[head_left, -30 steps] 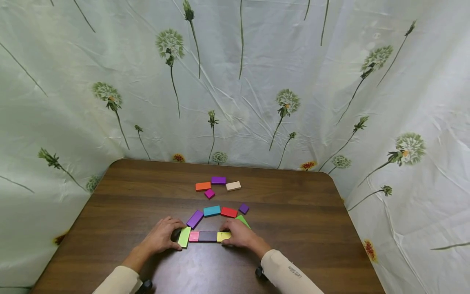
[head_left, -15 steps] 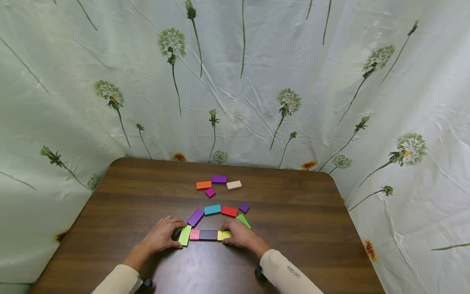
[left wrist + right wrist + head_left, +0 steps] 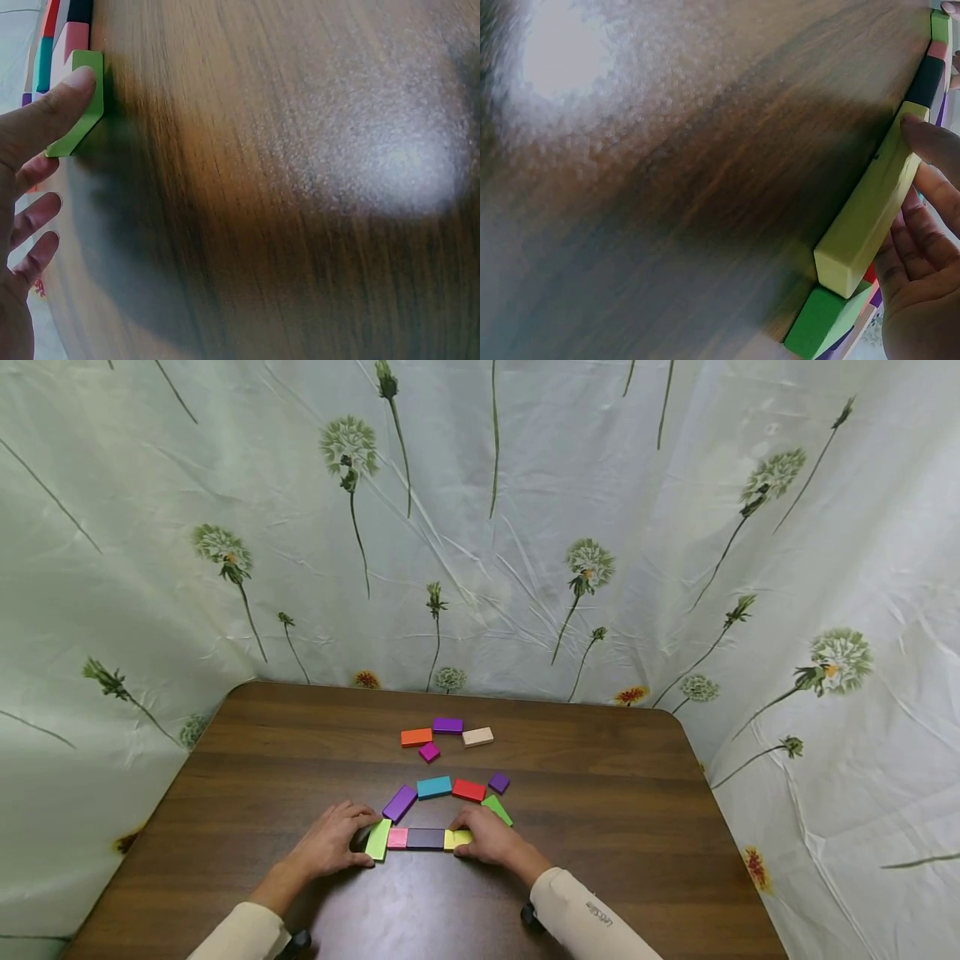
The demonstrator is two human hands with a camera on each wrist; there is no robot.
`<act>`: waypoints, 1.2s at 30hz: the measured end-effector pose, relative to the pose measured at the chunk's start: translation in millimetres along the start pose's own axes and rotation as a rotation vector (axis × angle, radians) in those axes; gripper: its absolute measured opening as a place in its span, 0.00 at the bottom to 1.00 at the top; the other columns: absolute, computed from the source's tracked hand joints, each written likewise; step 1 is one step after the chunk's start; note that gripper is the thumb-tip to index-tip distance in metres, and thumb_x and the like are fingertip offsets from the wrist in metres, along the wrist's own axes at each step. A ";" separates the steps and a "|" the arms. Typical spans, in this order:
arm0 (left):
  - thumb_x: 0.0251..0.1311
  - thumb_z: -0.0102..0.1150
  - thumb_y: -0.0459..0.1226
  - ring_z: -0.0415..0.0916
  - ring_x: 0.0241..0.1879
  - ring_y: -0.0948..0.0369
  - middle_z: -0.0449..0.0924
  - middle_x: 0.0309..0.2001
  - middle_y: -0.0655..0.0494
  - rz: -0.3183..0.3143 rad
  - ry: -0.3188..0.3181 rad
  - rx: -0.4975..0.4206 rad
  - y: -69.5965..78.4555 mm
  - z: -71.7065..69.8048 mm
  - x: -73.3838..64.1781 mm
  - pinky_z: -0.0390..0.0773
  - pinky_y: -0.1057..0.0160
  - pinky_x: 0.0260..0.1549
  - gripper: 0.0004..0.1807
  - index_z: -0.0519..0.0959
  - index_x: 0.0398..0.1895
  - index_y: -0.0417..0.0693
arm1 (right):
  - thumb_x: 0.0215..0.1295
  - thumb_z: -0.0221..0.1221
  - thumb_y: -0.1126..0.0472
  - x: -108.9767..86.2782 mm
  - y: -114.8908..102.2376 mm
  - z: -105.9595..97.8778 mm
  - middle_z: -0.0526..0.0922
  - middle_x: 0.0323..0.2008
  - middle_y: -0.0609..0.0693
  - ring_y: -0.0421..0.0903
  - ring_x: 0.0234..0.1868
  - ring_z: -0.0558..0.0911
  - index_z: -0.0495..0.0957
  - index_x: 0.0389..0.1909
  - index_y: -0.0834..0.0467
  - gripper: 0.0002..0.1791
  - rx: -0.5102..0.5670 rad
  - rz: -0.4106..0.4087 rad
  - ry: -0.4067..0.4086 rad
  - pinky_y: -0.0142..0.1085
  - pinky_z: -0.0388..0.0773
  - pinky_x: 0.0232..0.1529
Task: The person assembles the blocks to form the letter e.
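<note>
My left hand pinches a light green block between thumb and fingers, at the left end of a straight row. Beside it in the row lie a pink block and a dark purple block. At the right end, a yellow block sits between the thumb and fingers of my right hand, which hides part of it. The right wrist view shows the yellow block as long, its end by a green block. The left thumb presses the light green block in the left wrist view.
Behind the row, a purple block, a blue block, a red block and the green block form an arch. A small purple block lies outside it. Farther back are orange and beige blocks, among others.
</note>
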State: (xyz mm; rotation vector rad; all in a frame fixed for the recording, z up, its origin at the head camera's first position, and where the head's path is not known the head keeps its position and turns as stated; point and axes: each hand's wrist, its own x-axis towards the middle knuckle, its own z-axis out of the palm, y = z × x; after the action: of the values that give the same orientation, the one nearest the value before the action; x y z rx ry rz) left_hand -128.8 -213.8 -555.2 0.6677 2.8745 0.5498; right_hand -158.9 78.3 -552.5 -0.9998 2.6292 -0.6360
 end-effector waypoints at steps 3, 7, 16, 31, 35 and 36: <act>0.40 0.77 0.48 0.70 0.50 0.51 0.76 0.48 0.52 -0.011 0.000 -0.006 0.6 0.7 0.2 0.67 0.40 0.53 0.34 0.80 0.51 0.41 | 0.50 0.71 0.63 0.1 0.3 0.4 0.82 0.35 0.48 0.38 0.38 0.77 0.84 0.39 0.61 0.14 0.000 0.001 0.005 0.27 0.71 0.41; 0.40 0.77 0.48 0.70 0.49 0.51 0.76 0.48 0.52 -0.010 0.008 0.004 0.0 2.4 0.0 0.68 0.42 0.53 0.34 0.80 0.52 0.42 | 0.50 0.71 0.63 -0.2 0.8 1.1 0.82 0.35 0.48 0.38 0.38 0.76 0.84 0.39 0.61 0.14 0.004 -0.004 0.010 0.27 0.71 0.41; 0.39 0.77 0.48 0.71 0.50 0.50 0.77 0.48 0.50 0.005 0.032 0.015 0.2 4.8 -1.1 0.68 0.43 0.52 0.34 0.80 0.52 0.42 | 0.49 0.71 0.63 -0.4 1.0 1.7 0.83 0.35 0.48 0.38 0.38 0.77 0.84 0.39 0.61 0.15 -0.002 -0.015 0.024 0.27 0.71 0.41; 0.41 0.76 0.49 0.71 0.49 0.50 0.77 0.48 0.51 0.045 0.047 0.010 0.4 4.4 -4.1 0.69 0.43 0.51 0.34 0.80 0.52 0.42 | 0.50 0.72 0.61 -1.2 0.0 2.4 0.82 0.35 0.46 0.36 0.37 0.76 0.84 0.40 0.60 0.15 -0.009 0.023 0.016 0.26 0.71 0.40; 0.40 0.76 0.49 0.71 0.49 0.50 0.77 0.47 0.51 0.056 0.051 0.014 0.2 4.0 -4.1 0.69 0.44 0.50 0.34 0.80 0.51 0.42 | 0.50 0.72 0.61 -1.2 -0.3 2.0 0.82 0.35 0.46 0.36 0.37 0.76 0.84 0.39 0.60 0.15 -0.008 0.024 0.018 0.26 0.71 0.40; 0.40 0.76 0.48 0.71 0.49 0.50 0.77 0.47 0.50 0.057 0.051 0.014 0.0 4.0 -4.0 0.69 0.43 0.50 0.34 0.80 0.51 0.42 | 0.50 0.72 0.61 -1.1 -0.3 1.9 0.82 0.35 0.46 0.36 0.37 0.76 0.84 0.39 0.60 0.15 -0.007 0.024 0.018 0.26 0.71 0.40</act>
State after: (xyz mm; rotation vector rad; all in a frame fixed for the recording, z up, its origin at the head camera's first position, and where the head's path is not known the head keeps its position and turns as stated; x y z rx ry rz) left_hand -124.5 -214.3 -558.6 0.7507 2.9175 0.5632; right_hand -157.2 78.2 -553.9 -0.9672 2.6568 -0.6338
